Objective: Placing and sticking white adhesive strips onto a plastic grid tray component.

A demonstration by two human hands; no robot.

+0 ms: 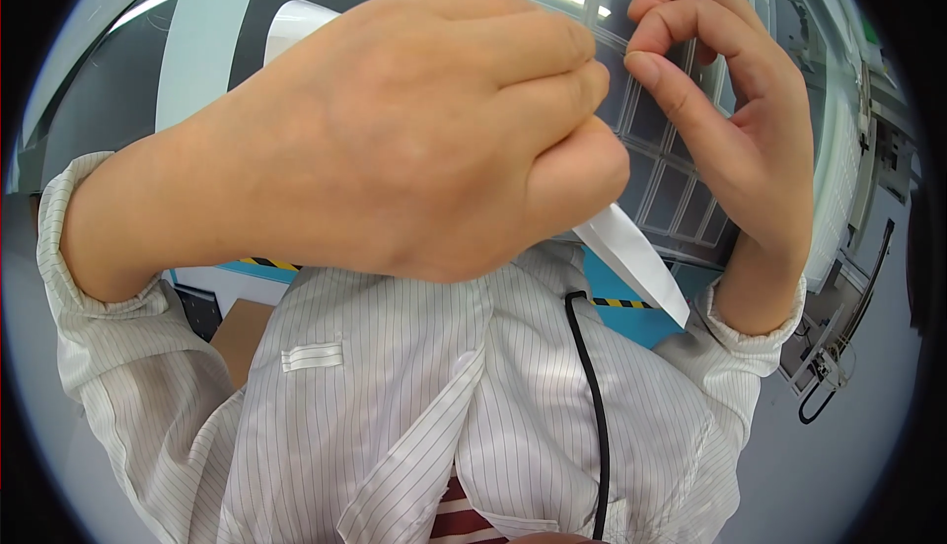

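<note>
My left hand (424, 140) is raised close in front of me, its back toward the view and its fingers closed. A white strip (636, 258), paper-like and flat, sticks out from under that fist, down and to the right. The grip itself is hidden behind the knuckles. To the right, my right hand (750, 110) is held up with thumb and curled forefinger tips together. Whatever those fingertips hold, if anything, is too small to make out. Behind both hands lies a clear compartment tray (639, 177) with a grid of dividers.
A white curved piece (294, 23) shows past my left wrist; whether it joins the strip cannot be seen. Yellow-and-black tape (619, 303) marks a blue surface below. A black cord (589, 376) hangs over my striped coat. Equipment with a frame (824, 371) stands at right.
</note>
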